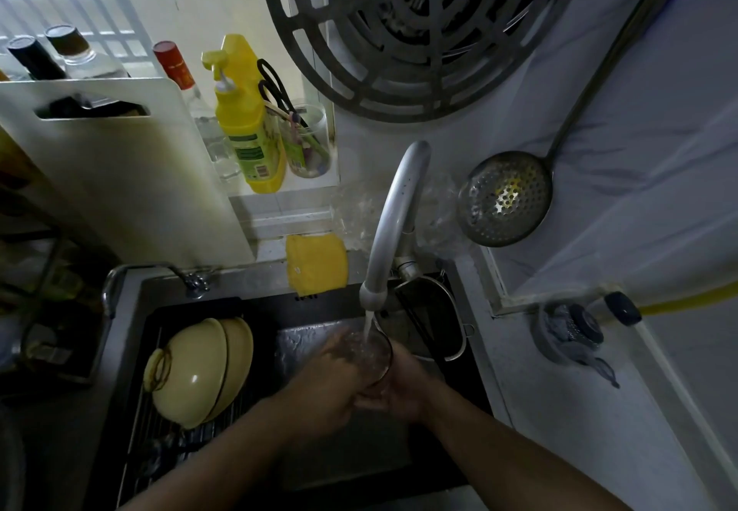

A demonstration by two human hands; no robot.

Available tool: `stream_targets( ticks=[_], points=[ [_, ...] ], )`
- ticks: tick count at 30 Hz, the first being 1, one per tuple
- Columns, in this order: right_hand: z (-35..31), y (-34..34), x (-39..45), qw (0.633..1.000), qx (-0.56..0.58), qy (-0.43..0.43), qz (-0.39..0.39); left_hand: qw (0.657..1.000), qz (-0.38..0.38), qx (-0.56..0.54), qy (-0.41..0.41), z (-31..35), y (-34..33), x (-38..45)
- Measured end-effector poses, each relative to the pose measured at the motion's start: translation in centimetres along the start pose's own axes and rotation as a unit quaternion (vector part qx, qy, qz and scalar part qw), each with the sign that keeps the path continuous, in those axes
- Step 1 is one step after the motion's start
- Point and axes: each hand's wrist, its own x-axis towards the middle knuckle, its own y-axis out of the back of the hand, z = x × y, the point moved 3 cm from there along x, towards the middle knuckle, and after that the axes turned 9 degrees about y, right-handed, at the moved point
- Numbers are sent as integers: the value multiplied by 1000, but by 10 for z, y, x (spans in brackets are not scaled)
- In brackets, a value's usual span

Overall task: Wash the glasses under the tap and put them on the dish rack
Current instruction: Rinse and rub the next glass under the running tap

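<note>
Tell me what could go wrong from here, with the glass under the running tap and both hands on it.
1. Slip: the glass is wet and cupped by the left hand and right hand over the sink; a loose grip could drop it.
2. Knock: its rim sits close under the tap spout, so lifting carelessly might chip it.
3. Crowding: the dish rack already holds two yellow bowls, so setting the glass down could bump them.

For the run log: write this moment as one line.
phase: rinsing | left hand + right hand: holding clear drinking glass | curved metal tap: running into glass | black dish rack: two yellow bowls
</note>
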Motion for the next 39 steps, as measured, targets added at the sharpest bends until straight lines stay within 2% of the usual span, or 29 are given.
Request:
stream_targets(
  ticks=[3, 6, 9, 10, 13, 15, 17, 20, 21, 24, 25, 27, 29, 31, 34, 36, 38, 39],
  points=[
    [-3, -5, -7, 998, -41, -39, -27, 998, -25, 14, -60, -6, 13, 0],
    [-3, -7, -10, 997, -31, -53, -52, 994, -10, 56, -95, -10, 18, -2],
    [-6, 0, -12, 996, 32, -17, -82, 996, -13, 47, -77, -21, 17, -3],
    [-6, 3, -12, 995, 19, -3, -101, 997, -23, 26, -63, -26, 17, -4],
    [-6, 5, -14, 976, -136, 54, -159, 996, -71, 14, -44, -34, 14, -7],
    [-13, -4, -16, 938, -284, 116, -158, 994, -102, -2, -36, -31, 13, -9],
    [-18, -13, -15, 900, -368, 178, -151, 997, -72, -29, -26, -25, 21, -8],
    [-18, -18, -14, 876, -388, 274, -81, 999, 50, -21, -6, -15, 28, -6],
    [-13, -16, -9, 870, -394, 293, -54, 998, 53, -6, 27, -12, 24, -3],
    [-3, -21, -9, 860, -398, 317, 28, 982, -63, -16, 176, -3, 2, 2],
    [-5, -24, -10, 869, -364, 332, 45, 980, -55, -31, 190, -1, -1, 5],
    [-7, -25, -6, 868, -386, 312, 23, 978, -23, -61, 199, 5, 2, 8],
    [-13, -26, -12, 896, -351, 272, -23, 982, 10, -72, 176, 10, 6, 4],
    [-17, -26, -14, 915, -307, 242, -101, 992, 8, -60, 115, 10, 13, -4],
    [-13, -23, -19, 867, -407, 206, -200, 999, -22, -31, 16, 6, 26, -14],
    [-17, -26, -19, 851, -442, 181, -220, 999, -32, 9, -39, 11, 31, -18],
    [-19, -21, -16, 870, -414, 142, -225, 996, -10, 46, -79, 17, 36, -22],
    [-21, -19, -20, 904, -342, 111, -230, 996, 0, 47, -81, 18, 39, -23]
  ],
)
